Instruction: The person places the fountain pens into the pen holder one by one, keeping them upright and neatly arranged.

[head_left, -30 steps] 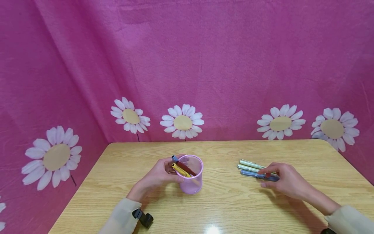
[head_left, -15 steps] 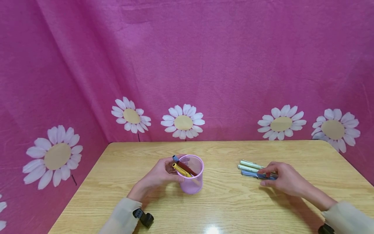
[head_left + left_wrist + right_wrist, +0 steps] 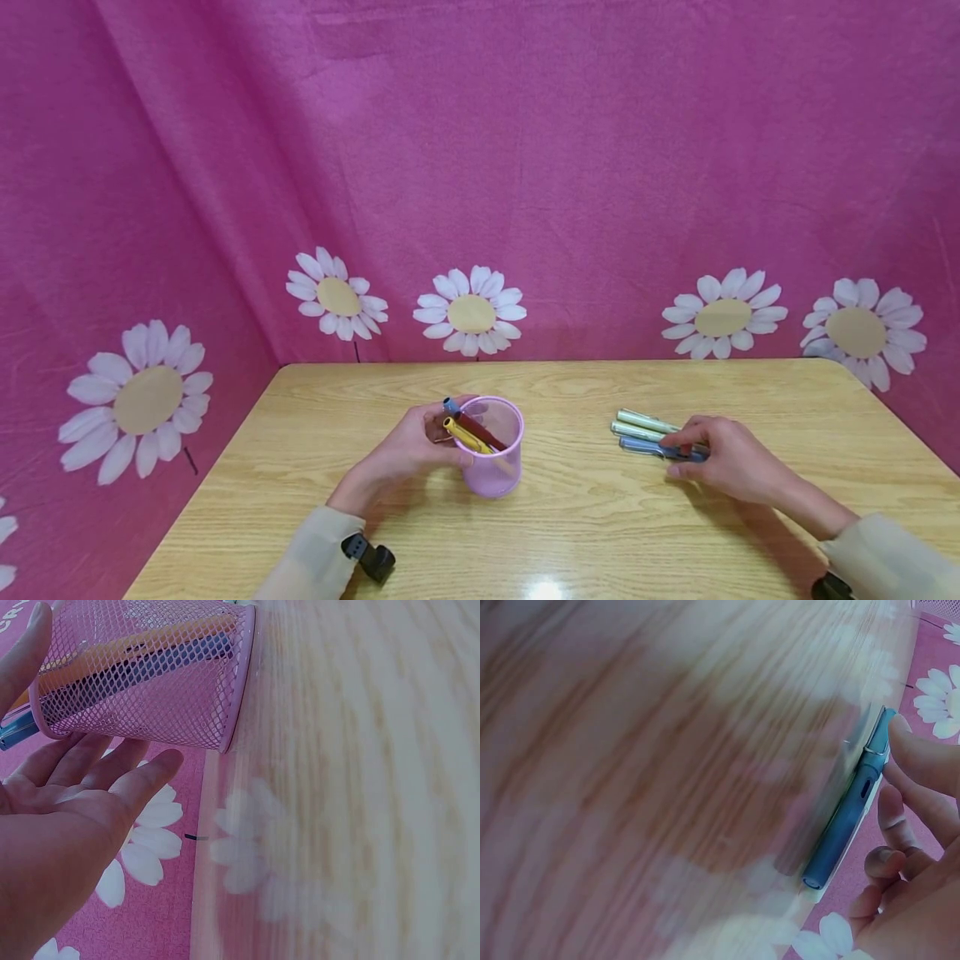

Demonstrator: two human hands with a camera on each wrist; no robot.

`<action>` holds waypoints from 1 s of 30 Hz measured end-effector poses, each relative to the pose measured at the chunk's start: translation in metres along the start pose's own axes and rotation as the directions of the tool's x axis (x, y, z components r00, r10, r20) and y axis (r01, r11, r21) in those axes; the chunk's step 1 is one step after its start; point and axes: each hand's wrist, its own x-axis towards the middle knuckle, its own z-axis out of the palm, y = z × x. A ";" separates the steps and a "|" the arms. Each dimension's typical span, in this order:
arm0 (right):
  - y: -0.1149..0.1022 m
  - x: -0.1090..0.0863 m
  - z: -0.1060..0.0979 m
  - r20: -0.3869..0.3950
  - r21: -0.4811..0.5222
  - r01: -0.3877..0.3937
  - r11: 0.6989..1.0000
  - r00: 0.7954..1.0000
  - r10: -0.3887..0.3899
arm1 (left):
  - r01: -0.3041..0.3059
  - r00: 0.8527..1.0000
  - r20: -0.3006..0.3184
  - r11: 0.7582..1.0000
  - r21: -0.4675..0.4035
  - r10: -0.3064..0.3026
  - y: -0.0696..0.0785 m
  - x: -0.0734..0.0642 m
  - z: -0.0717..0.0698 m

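Observation:
My left hand (image 3: 408, 446) grips a pink mesh pen cup (image 3: 493, 475) standing on the table, thumb in front and fingers behind. Inside lean a yellow pen (image 3: 465, 436), a dark red pen (image 3: 477, 429) and a blue pen (image 3: 450, 406). The left wrist view shows the cup's mesh (image 3: 150, 675) with my fingers (image 3: 146, 780) along its side. My right hand (image 3: 731, 462) is over a blue pen (image 3: 847, 802) lying on the table, fingers loosely bent. In the right wrist view the thumb tip is right at its cap end, and no finger covers the pen.
Two pale green pens (image 3: 637, 423) lie just beyond the blue one, side by side. The wooden table (image 3: 555, 533) meets a pink curtain (image 3: 585, 183) with white daisies at the back and left. A black wrist strap (image 3: 367, 557) is on the left sleeve.
My right wrist has shifted slightly left, its fingers staying over the blue pen. The left hand and the cup have hardly moved.

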 end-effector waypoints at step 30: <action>-0.009 0.002 0.012 -0.012 -0.054 0.071 0.996 0.997 -0.072 | 0.003 1.000 0.004 1.000 -0.013 -0.003 0.001 -0.002 0.000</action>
